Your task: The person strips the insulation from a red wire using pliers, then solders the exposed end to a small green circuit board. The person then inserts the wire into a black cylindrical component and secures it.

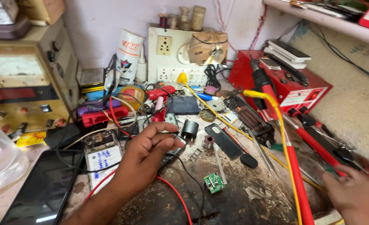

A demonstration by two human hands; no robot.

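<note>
We pinch a thin black wire in our left hand fingers; our right hand, fingers hidden, rests at four o'clock beside the red probe; next comes steadying the wire.

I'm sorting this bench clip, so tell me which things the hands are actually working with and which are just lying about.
In hand:
left hand, fingers pinched on a thin black wire
right hand, at the red and yellow probe leads

Lying about:
green circuit board
opened phone
dark tablet
tweezers
red power unit
</note>
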